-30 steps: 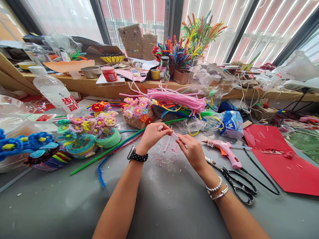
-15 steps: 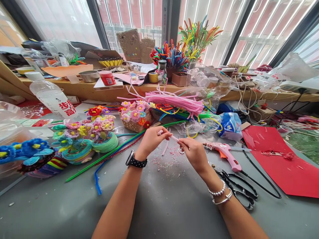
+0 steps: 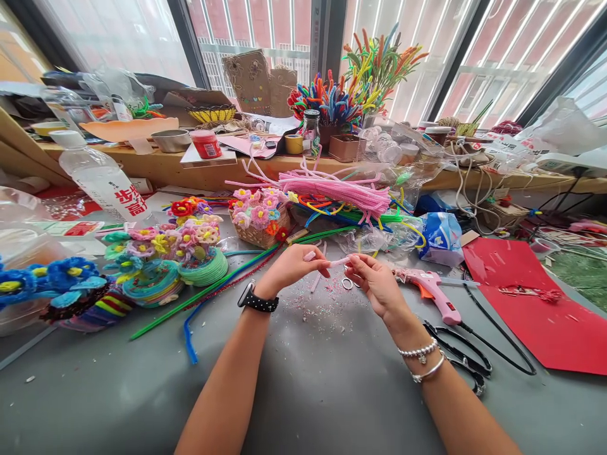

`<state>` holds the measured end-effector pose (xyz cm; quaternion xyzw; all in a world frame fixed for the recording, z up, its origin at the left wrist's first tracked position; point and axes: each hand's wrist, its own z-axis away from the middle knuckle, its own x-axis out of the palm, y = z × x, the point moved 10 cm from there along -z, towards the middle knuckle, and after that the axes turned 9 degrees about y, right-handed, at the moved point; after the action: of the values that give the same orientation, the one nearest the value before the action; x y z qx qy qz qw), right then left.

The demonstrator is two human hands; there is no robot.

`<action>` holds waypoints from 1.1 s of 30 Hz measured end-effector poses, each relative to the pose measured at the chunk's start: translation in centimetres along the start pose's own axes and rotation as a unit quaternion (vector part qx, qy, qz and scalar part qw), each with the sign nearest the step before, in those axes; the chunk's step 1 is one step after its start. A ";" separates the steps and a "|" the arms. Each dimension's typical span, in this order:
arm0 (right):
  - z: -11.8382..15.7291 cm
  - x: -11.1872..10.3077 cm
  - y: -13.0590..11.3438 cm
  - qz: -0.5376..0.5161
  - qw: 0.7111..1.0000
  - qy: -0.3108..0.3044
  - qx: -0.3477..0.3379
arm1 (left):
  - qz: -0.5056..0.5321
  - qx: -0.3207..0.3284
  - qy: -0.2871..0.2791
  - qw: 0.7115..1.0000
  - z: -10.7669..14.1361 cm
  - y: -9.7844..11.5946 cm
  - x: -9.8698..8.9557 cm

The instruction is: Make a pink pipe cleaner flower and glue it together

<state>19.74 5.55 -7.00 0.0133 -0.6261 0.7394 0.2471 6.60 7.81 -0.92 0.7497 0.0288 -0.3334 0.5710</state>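
While hands (image 3: 301, 268) (image 3: 377, 283) pinch pipe-cleaner (image 3: 340, 261), bottle (image 3: 97, 177) shows 高.

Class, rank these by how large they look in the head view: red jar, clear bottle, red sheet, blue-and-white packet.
1. Red sheet
2. Clear bottle
3. Blue-and-white packet
4. Red jar

Free strip of grey tabletop (image 3: 303, 392) betw. the forearms, open to the near edge of view. R side blocked by scissors (image 3: 458, 354), glue gun (image 3: 434, 291) + its cord. L side: green pipe cleaners (image 3: 190, 302) slant across; pink bundle (image 3: 341, 189) bars the way fwd.
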 end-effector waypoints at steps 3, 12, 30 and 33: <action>0.0 -0.2 -0.1 0.014 1.000 0.011 -0.014 | -0.029 0.008 0.001 1.000 0.0 0.4 0.3; 1.3 1.7 -2.1 0.104 0.985 -0.041 -0.128 | -0.018 -0.024 -0.034 0.999 0.1 0.7 2.0; 1.4 1.6 -3.3 0.160 0.967 -0.043 -0.191 | -0.073 -0.052 0.028 0.996 -0.4 -0.9 0.6; 1.2 1.3 -3.3 0.161 0.968 -0.032 -0.190 | -0.147 -0.102 0.124 0.976 -0.4 -2.8 -1.8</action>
<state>19.49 5.19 -3.29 -0.1113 -0.7568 0.6359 0.1025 4.18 9.73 -2.28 0.7103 0.2431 -0.3138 0.5813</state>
